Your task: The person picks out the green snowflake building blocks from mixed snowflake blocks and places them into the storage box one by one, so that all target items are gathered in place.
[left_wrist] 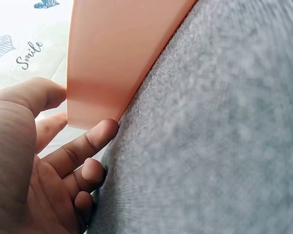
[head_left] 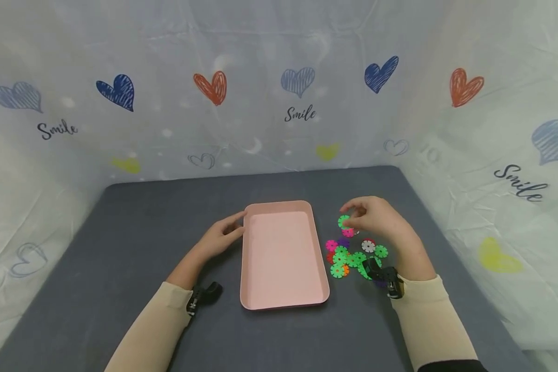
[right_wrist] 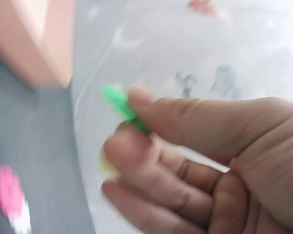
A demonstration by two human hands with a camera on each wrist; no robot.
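Observation:
Between thumb and forefinger, my right hand [head_left: 376, 218] pinches a green notched plastic disc [right_wrist: 116, 101], held up above the table to the right of the tray. Below that hand, a pink disc [head_left: 348, 233] lies on the table. My left hand [head_left: 220, 238] touches the outer left side of the pink rectangular tray [head_left: 281, 258] near its far corner. In the left wrist view, the thumb and fingertips rest against the tray's wall [left_wrist: 95, 100], with the other fingers loosely bent near the grey cloth. No discs show in the tray.
Several loose notched discs [head_left: 339, 258], green, pink, red, white, orange and purple, lie in a cluster right of the tray, partly hidden by the right wrist camera [head_left: 386, 276]. A dark grey cloth [head_left: 144, 268] covers the table. Printed white sheeting [head_left: 260, 124] hangs behind and at both sides.

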